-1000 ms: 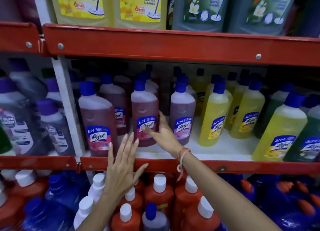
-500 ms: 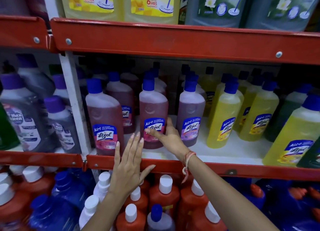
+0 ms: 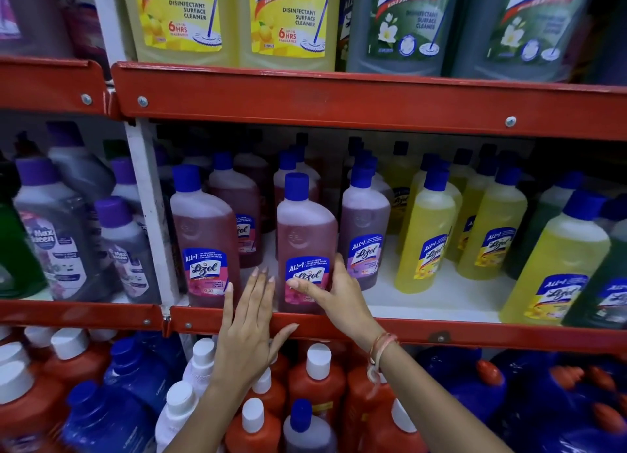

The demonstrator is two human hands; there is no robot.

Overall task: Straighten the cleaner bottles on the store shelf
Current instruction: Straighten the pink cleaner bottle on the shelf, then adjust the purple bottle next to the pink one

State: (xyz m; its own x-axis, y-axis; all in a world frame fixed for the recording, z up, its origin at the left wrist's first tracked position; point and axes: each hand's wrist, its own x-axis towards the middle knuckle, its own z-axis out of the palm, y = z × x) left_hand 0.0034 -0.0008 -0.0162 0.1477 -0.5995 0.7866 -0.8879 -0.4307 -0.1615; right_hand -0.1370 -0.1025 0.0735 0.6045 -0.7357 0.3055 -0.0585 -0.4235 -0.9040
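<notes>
On the middle shelf stand cleaner bottles with blue caps. A pink bottle [image 3: 305, 235] stands upright at the shelf's front edge, its label facing me. My right hand [image 3: 336, 296] grips its lower right side, thumb across the label. My left hand [image 3: 251, 320] is flat and open, fingers spread, against the red shelf lip [image 3: 441, 334] between that bottle and another pink bottle [image 3: 203, 235] on the left. A purple bottle [image 3: 364, 228] stands just right of the held one, set further back.
Yellow bottles [image 3: 427, 232] and green ones fill the shelf's right side. Grey bottles with purple caps [image 3: 57, 228] sit left of the white upright [image 3: 149, 208]. Large refill packs line the top shelf; orange and blue bottles crowd the shelf below.
The middle pink bottle has come forward to the shelf's front edge with my right hand on it. My left hand stays spread at the shelf lip. The camera has moved closer.
</notes>
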